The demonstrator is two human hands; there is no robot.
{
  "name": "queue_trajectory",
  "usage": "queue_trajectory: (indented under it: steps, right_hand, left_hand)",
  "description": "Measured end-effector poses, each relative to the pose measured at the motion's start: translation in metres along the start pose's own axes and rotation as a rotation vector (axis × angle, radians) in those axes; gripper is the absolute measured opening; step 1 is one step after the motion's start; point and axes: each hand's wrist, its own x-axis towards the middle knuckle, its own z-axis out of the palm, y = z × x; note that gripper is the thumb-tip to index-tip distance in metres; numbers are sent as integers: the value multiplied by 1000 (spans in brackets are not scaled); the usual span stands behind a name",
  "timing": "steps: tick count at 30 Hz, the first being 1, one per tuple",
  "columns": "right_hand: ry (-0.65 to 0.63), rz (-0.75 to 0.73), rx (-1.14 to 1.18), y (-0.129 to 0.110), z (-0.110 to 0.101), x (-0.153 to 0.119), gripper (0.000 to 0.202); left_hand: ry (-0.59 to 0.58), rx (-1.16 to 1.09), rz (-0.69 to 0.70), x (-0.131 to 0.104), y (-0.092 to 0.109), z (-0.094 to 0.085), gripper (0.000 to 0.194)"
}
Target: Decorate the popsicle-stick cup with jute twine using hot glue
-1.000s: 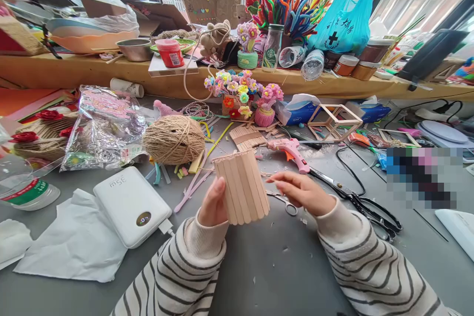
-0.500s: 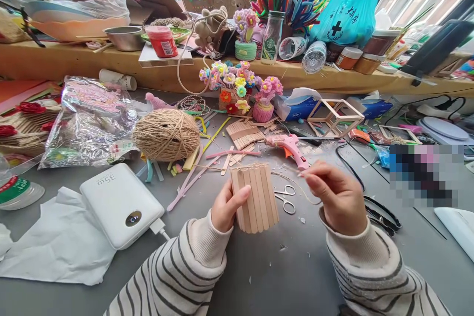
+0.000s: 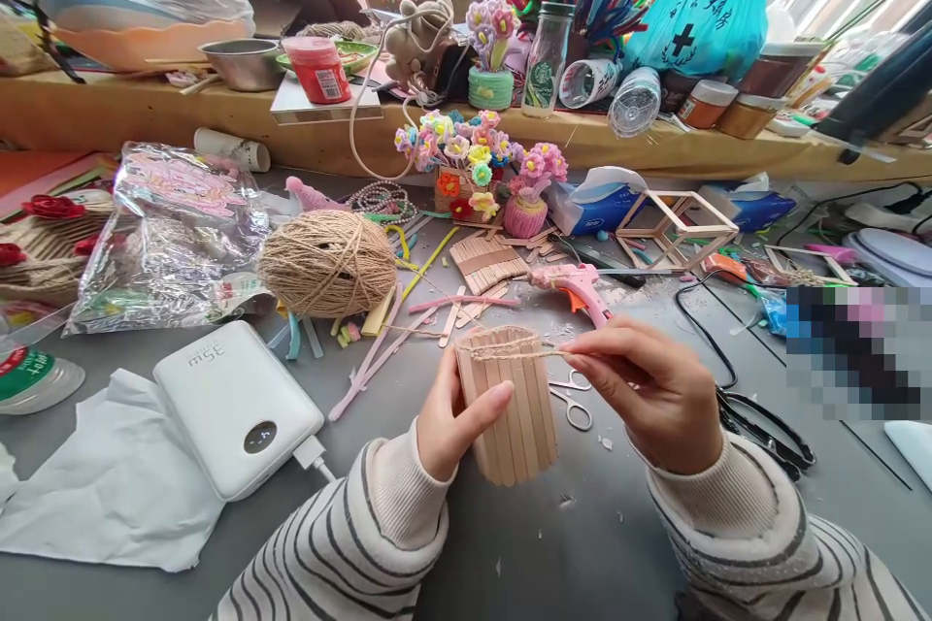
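My left hand (image 3: 458, 412) is wrapped round a small cup of upright wooden craft sticks (image 3: 515, 422), its thumb across the front. Twine (image 3: 510, 352) runs along the cup's upper edge and stretches to the right. The fingertips of my right hand (image 3: 651, 388) pinch that twine just right of the rim. Behind the cup lie small scissors (image 3: 575, 400), partly hidden. A pink glue gun (image 3: 575, 283) rests farther back, near a bundle of craft sticks (image 3: 487, 262). The large ball of twine (image 3: 327, 264) sits to the left.
A white power bank (image 3: 239, 408) with a plugged cable lies at left, beside white paper (image 3: 109, 475). Black-framed glasses (image 3: 772, 437) are right of my right hand. Fluffy flowers (image 3: 466, 155), a wooden frame (image 3: 677, 228) and a crinkled plastic bag (image 3: 167, 243) stand or lie farther back.
The cup has tipped so its round opening shows. My right hand has come closer to it, and the twine now lies across its front near the rim. The view has shifted slightly.
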Motion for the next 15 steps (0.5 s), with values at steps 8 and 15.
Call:
queue_trajectory:
  steps: [8, 15]
  right_hand:
    - [-16, -88, -32, 0, -2, 0, 19]
    - [24, -142, -61, 2, 1, 1, 21]
  left_hand:
    - [54, -53, -32, -3, 2, 6, 67]
    - [138, -68, -36, -6, 7, 15, 70]
